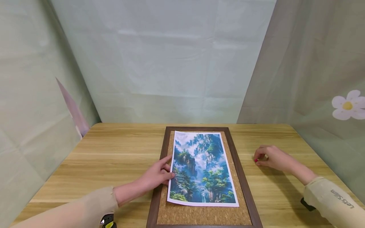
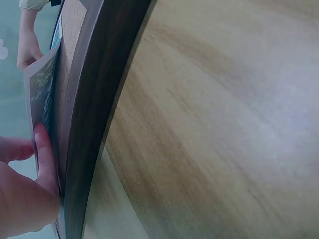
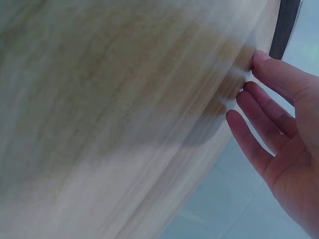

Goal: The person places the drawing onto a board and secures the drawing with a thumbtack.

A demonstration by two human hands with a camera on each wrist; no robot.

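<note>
A cork board in a dark wooden frame [image 1: 242, 177] lies flat on the wooden table [image 1: 114, 158]. A mountain landscape print [image 1: 202, 167] lies on the cork. My left hand [image 1: 159, 174] rests on the print's left edge with fingers fairly straight. In the left wrist view a finger [image 2: 42, 149] presses that paper edge [image 2: 42, 84] beside the frame [image 2: 94, 99]. My right hand [image 1: 271, 157] sits on the table right of the frame, fingertips pinching a small red object [image 1: 256, 160]. The right wrist view shows that hand's fingers [image 3: 259, 124] touching the table [image 3: 124, 99]; the red object is hidden there.
Pale green cloth hangs behind and on both sides of the table, with a white flower [image 1: 348, 105] on the right drape. Bare wood lies left and right of the frame. The table's back edge runs close to the cloth.
</note>
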